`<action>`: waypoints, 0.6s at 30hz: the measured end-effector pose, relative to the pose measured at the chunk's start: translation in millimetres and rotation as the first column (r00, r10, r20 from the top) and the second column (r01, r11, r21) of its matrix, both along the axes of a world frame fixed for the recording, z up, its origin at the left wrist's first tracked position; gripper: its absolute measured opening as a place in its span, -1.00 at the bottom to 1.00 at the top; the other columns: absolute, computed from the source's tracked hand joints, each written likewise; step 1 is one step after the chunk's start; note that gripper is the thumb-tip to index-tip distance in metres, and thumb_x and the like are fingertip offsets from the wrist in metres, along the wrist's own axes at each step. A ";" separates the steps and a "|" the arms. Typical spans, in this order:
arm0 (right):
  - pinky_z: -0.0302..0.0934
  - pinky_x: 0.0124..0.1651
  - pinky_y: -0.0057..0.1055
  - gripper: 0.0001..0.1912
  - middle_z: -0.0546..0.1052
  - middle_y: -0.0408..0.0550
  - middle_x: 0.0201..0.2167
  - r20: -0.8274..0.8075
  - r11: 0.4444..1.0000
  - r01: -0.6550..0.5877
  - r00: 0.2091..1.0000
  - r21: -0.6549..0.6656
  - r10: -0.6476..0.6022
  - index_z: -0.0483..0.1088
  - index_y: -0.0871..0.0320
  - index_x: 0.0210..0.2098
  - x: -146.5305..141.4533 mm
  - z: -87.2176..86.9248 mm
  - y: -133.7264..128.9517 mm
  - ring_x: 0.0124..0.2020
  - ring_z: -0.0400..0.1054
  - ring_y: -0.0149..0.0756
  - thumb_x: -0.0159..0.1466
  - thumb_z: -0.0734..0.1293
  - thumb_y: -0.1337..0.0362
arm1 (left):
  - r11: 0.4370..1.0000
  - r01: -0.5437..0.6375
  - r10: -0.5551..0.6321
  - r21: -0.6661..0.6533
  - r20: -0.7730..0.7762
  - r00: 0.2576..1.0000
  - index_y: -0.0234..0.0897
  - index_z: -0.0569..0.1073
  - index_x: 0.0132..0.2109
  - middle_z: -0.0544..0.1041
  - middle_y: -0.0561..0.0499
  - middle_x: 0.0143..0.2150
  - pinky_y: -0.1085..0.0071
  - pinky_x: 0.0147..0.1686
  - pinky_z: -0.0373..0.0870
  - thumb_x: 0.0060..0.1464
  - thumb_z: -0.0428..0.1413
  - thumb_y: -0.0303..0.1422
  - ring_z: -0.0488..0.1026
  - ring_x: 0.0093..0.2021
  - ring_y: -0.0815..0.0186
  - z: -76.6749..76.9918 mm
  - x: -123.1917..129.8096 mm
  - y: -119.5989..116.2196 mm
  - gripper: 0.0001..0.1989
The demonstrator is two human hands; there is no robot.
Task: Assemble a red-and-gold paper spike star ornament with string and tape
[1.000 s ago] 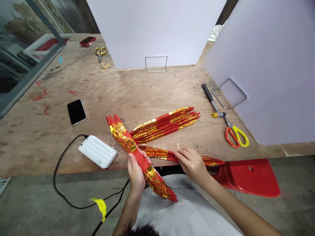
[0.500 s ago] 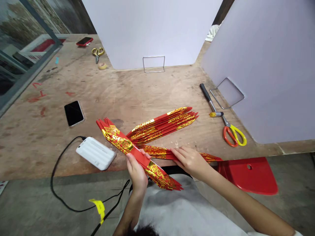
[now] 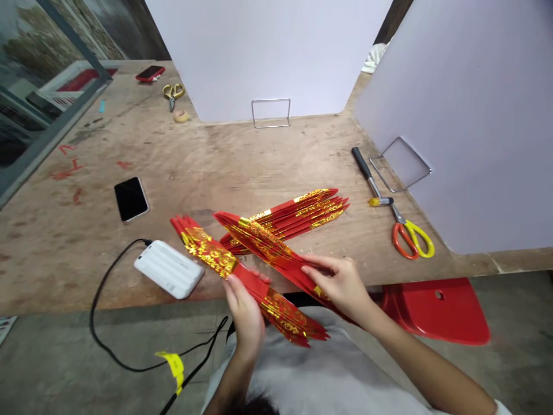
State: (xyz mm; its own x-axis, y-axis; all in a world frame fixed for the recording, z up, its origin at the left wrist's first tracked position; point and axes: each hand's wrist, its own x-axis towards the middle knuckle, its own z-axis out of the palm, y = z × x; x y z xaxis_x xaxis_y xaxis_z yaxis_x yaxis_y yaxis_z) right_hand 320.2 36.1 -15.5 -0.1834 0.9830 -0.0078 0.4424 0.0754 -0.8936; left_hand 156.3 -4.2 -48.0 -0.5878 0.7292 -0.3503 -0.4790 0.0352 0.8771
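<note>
Pleated red-and-gold foil-printed paper bundle (image 3: 209, 252), long with pointed ends, slants over the near edge of the scuffed brown wooden table (image 3: 242, 161), clasped mid-length by left hand (image 3: 246, 317), thumb on top. Right hand (image 3: 345, 288) pinches a slimmer folded red-and-gold paper strip (image 3: 270, 245), thumb and fingers pointing left; matching fan-folded red-and-gold stack (image 3: 309, 212) lies flat on the table behind it.

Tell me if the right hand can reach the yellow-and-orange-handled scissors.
Probably yes: only tabletop shows between the right hand and the scissors, though the hand would likely need to release its folded red paper first.
</note>
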 end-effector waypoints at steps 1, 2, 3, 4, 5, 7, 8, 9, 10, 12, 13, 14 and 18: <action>0.51 -0.20 -0.24 -0.78 0.63 -0.12 -0.23 -0.039 1.000 0.019 0.999 -0.002 -0.019 0.56 0.02 -0.17 -6.3 -0.4 -3.7 -0.27 0.57 -0.14 0.21 0.33 0.28 | 1.000 0.014 -0.014 -0.013 -0.007 1.000 -0.17 0.36 -0.18 0.51 0.04 -0.38 0.39 -0.38 0.46 0.09 0.05 0.06 0.52 -0.37 0.28 -1.9 3.7 -0.7 -0.61; 0.51 -0.18 -0.24 -0.77 0.63 -0.12 -0.22 -0.068 1.000 0.030 0.997 0.004 -0.030 0.56 0.03 -0.16 -12.6 -1.3 -7.3 -0.26 0.56 -0.15 0.21 0.33 0.28 | 1.000 0.018 -0.019 -0.026 -0.023 1.000 -0.18 0.38 -0.13 0.54 0.00 -0.29 0.40 -0.29 0.47 0.10 0.06 0.03 0.53 -0.24 0.26 -4.2 7.4 -1.5 -0.61; 0.51 -0.16 -0.25 -0.76 0.62 -0.12 -0.21 -0.085 0.999 0.037 0.996 0.021 -0.035 0.55 0.04 -0.14 -18.8 -2.6 -10.5 -0.25 0.56 -0.16 0.22 0.32 0.29 | 0.999 0.013 -0.015 -0.040 -0.046 0.999 -0.18 0.38 -0.07 0.54 -0.05 -0.17 0.40 -0.18 0.46 0.11 0.07 0.01 0.51 -0.09 0.24 -6.7 10.7 -2.3 -0.60; 0.50 -0.14 -0.25 -0.75 0.62 -0.12 -0.19 -0.089 0.998 0.042 0.995 0.048 -0.037 0.54 0.03 -0.12 -24.8 -3.9 -13.4 -0.24 0.56 -0.17 0.23 0.31 0.30 | 0.998 0.007 -0.011 -0.057 -0.071 0.997 -0.18 0.37 0.00 0.52 -0.08 -0.05 0.41 -0.07 0.43 0.11 0.08 0.00 0.46 0.04 0.22 -9.2 13.7 -3.1 -0.57; 0.50 -0.13 -0.27 -0.73 0.62 -0.12 -0.18 -0.079 0.996 0.044 0.996 0.082 -0.037 0.52 0.03 -0.09 -30.3 -5.0 -16.0 -0.23 0.56 -0.19 0.25 0.30 0.31 | 0.997 0.007 -0.014 -0.077 -0.090 0.996 -0.18 0.36 0.05 0.48 -0.10 0.06 0.41 0.01 0.39 0.11 0.08 -0.01 0.39 0.13 0.22 -11.4 16.3 -3.8 -0.53; 0.50 -0.15 -0.31 -0.71 0.62 -0.10 -0.17 -0.023 0.981 0.056 0.998 0.184 -0.053 0.50 0.04 -0.05 -40.2 -6.7 -20.7 -0.24 0.56 -0.21 0.27 0.28 0.34 | 0.993 0.011 -0.024 -0.115 -0.115 0.993 -0.19 0.31 0.13 0.39 -0.13 0.18 0.38 0.10 0.34 0.11 0.07 0.01 0.33 0.20 0.19 -14.5 20.3 -4.8 -0.46; 0.50 -0.16 -0.33 -0.71 0.62 -0.09 -0.17 0.015 0.966 0.062 0.998 0.251 -0.068 0.49 0.06 -0.04 -44.6 -7.2 -22.9 -0.24 0.56 -0.22 0.28 0.26 0.36 | 0.992 0.008 -0.024 -0.129 -0.127 0.992 -0.20 0.29 0.15 0.37 -0.14 0.21 0.36 0.11 0.33 0.11 0.05 0.02 0.33 0.20 0.18 -15.1 21.9 -4.8 -0.44; 0.49 -0.16 -0.34 -0.71 0.62 -0.07 -0.18 0.051 0.946 0.065 0.995 0.317 -0.086 0.49 0.09 -0.04 -48.5 -7.8 -25.2 -0.25 0.56 -0.23 0.29 0.26 0.38 | 0.990 0.003 -0.022 -0.138 -0.136 0.990 -0.21 0.28 0.16 0.37 -0.15 0.21 0.35 0.11 0.33 0.11 0.04 0.04 0.34 0.19 0.18 -14.9 23.2 -4.5 -0.42; 0.48 -0.15 -0.35 -0.71 0.62 -0.05 -0.18 0.081 0.926 0.061 0.992 0.374 -0.098 0.49 0.12 -0.04 -52.2 -8.5 -27.6 -0.25 0.56 -0.25 0.30 0.25 0.41 | 0.990 0.003 -0.024 -0.144 -0.140 0.990 -0.22 0.27 0.16 0.38 -0.16 0.20 0.34 0.11 0.34 0.11 0.03 0.05 0.37 0.17 0.18 -14.0 24.2 -3.8 -0.40; 0.46 -0.12 -0.34 -0.72 0.62 -0.03 -0.18 0.123 0.891 0.043 0.986 0.452 -0.109 0.49 0.17 -0.05 -58.6 -10.4 -32.4 -0.23 0.55 -0.26 0.30 0.24 0.43 | 0.989 0.029 -0.046 -0.143 -0.114 0.992 -0.24 0.30 0.12 0.44 -0.16 0.13 0.31 0.10 0.36 0.11 0.01 0.09 0.43 0.09 0.18 -10.7 25.7 -1.9 -0.40; 0.46 -0.11 -0.34 -0.73 0.62 -0.02 -0.18 0.140 0.880 0.030 0.984 0.474 -0.109 0.49 0.19 -0.06 -61.3 -11.5 -34.7 -0.21 0.54 -0.25 0.30 0.25 0.43 | 0.989 0.056 -0.068 -0.138 -0.081 0.994 -0.25 0.33 0.08 0.48 -0.16 0.08 0.29 0.08 0.38 0.10 -0.01 0.10 0.47 0.04 0.19 -8.8 26.2 -0.9 -0.41; 0.46 -0.10 -0.32 -0.74 0.61 0.00 -0.18 0.153 0.871 0.024 0.982 0.492 -0.114 0.49 0.20 -0.06 -63.8 -12.6 -36.9 -0.20 0.53 -0.25 0.30 0.26 0.43 | 0.988 0.081 -0.087 -0.129 -0.044 0.995 -0.26 0.35 0.04 0.52 -0.16 0.02 0.27 0.06 0.40 0.11 -0.02 0.11 0.50 -0.02 0.19 -7.2 26.5 -0.1 -0.43; 0.45 -0.07 -0.31 -0.75 0.60 0.06 -0.14 0.145 0.844 0.057 0.977 0.533 -0.157 0.49 0.24 -0.06 -71.1 -16.8 -42.8 -0.15 0.51 -0.23 0.30 0.27 0.43 | 0.991 0.092 -0.094 -0.093 -0.016 0.995 -0.24 0.37 -0.06 0.56 -0.14 -0.10 0.19 0.00 0.45 0.14 -0.03 0.08 0.54 -0.13 0.20 -7.4 25.9 -2.2 -0.51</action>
